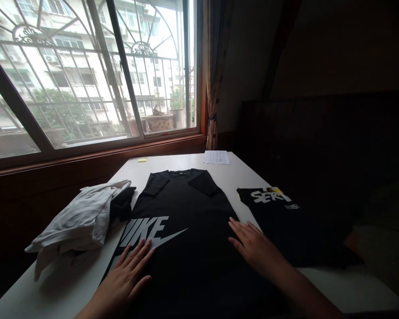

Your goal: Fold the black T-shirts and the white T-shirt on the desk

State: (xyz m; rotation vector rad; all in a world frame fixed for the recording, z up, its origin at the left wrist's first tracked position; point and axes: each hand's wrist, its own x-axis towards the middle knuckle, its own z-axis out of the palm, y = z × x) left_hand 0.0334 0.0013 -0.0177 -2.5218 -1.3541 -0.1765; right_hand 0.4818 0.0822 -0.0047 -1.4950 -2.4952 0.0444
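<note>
A black T-shirt (189, 208) with a grey NIKE print lies spread on the white table, its collar toward the far end and its sleeves folded in over the body. My left hand (128, 274) rests flat over the lower part of the print, fingers apart. On the shirt's right edge lies my right hand (251, 243), its fingers spread and holding nothing. The shirt's lower end runs into shadow between my forearms.
Crumpled white and black clothes (83, 217) lie at the table's left. Another black garment (286, 221) with lettering hangs over the right edge. Papers (217, 157) and a yellow note (142, 160) sit at the far end of the table (182, 160), near a window.
</note>
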